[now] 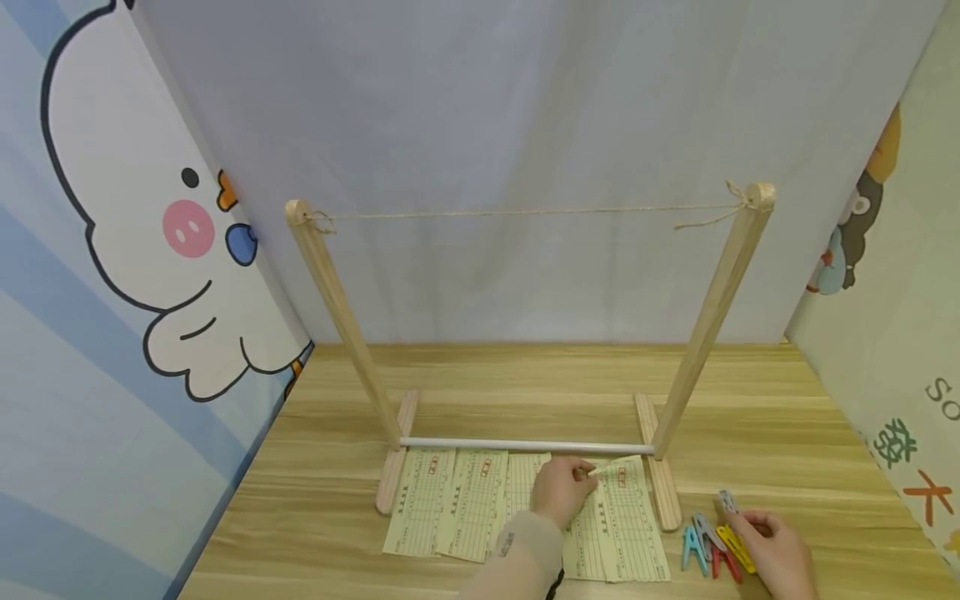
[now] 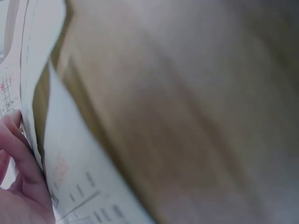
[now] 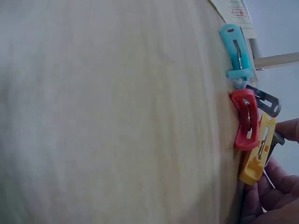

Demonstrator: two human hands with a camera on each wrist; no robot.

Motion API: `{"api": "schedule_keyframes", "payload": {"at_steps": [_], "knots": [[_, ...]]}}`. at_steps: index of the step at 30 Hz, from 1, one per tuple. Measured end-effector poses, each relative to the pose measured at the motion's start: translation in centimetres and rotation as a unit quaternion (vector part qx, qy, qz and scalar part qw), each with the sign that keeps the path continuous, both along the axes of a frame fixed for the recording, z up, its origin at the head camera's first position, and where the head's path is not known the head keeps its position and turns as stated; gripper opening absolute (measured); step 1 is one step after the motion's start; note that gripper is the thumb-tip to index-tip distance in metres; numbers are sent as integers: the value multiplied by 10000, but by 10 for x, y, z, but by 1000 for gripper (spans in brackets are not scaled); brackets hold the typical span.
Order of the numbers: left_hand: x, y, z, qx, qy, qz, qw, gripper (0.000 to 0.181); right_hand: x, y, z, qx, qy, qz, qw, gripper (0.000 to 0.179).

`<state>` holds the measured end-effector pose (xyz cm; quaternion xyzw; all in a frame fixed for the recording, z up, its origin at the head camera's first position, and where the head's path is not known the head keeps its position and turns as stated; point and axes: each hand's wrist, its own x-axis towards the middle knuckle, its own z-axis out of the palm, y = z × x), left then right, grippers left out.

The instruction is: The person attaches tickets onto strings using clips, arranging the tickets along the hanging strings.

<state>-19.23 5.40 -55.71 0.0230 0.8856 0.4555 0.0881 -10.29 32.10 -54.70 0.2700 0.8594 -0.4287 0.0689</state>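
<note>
**Ask:** What does the head view show?

**Tell:** A wooden stand (image 1: 708, 333) with twine (image 1: 517, 212) tied between its post tops, knotted at both ends, presumably to keep the line taut. Printed paper forms (image 1: 408, 517) lie in a row in front of the stand, between its feet, perhaps spread so each can be picked up singly. The left hand (image 1: 558, 493) pinches the raised top corner of the rightmost form (image 1: 636, 537), just inside the stand's right foot, probably to part it from its neighbour. Right of that foot, the right hand (image 1: 778, 554) grips a grey clothespin (image 1: 726, 501) beside a cluster: blue clothespin (image 1: 690, 550), second grey clothespin (image 1: 703, 533), red clothespin (image 1: 726, 568), yellow clothespin (image 1: 738, 547).

**Ask:** And the left wrist view?

**Tell:** Bent fingers meet the paper edges; I cannot tell how many sheets they clamp. The stand isn't clearly identifiable here.

**Ask:** The right wrist view?

**Tell:** Thumb and fingers close on a dark clothespin; the yellow one, lying in front, partly hides the grip. The cluster sits near the stand, likely for easy reach.
</note>
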Motion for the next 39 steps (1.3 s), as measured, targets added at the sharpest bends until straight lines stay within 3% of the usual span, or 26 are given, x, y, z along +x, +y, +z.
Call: {"api": "schedule_keyframes", "payload": {"at_steps": [6, 13, 18, 21, 25, 29, 33, 39], "knots": [[1, -1, 0, 197, 204, -11, 9996, 7, -1, 1, 3, -116, -180, 234, 9995, 77], [3, -2, 4, 749, -295, -42, 9967, 9, -1, 2, 11, 119, 4, 550, 9984, 75], [2, -5, 10, 614, -326, -205, 9974, 18, -5, 2, 22, 292, 245, 723, 9967, 68], [1, -7, 13, 656, -232, -288, 9972, 26, -7, 2, 34, 113, 373, 508, 9979, 71], [-1, -8, 18, 1161, -324, -323, 9922, 35, -9, -1, 50, -221, 579, -220, 9978, 74], [-2, -7, 24, 1511, -480, -407, 9865, 27, -11, -4, 64, -476, 764, -727, 9933, 76], [-2, -8, 31, 1533, -509, -591, 9851, 9, -13, -5, 76, -630, 806, -777, 9917, 80], [-1, -8, 38, 1468, -486, -773, 9849, 9, -15, -6, 93, -721, 836, -705, 9914, 80]]}}
